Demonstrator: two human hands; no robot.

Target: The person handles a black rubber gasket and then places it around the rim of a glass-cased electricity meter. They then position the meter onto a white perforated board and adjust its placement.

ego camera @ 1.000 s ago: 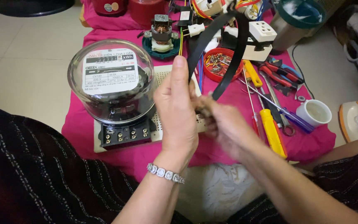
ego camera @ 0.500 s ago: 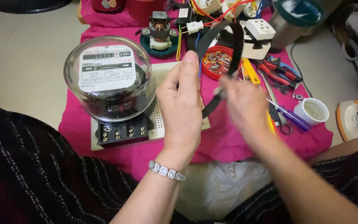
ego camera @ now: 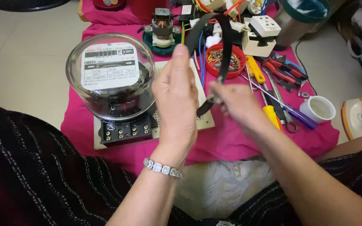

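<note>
Both hands work a curved black strap (ego camera: 222,46): left hand (ego camera: 177,100) grips its upper run, right hand (ego camera: 235,102) pinches its lower end above the pink cloth (ego camera: 239,140).

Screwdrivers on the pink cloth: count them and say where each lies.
2 seen clearly. A yellow-handled screwdriver lies just beyond the right hand; a blue-handled screwdriver lies beside the white cup. Others may be hidden among the pliers.

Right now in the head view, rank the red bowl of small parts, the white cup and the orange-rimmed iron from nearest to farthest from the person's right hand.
1. Red bowl: just above the right hand, behind the black strap it holds.
2. White cup: off to its right, on the pink cloth's edge.
3. Orange-rimmed iron: farthest right, on the floor.
</note>
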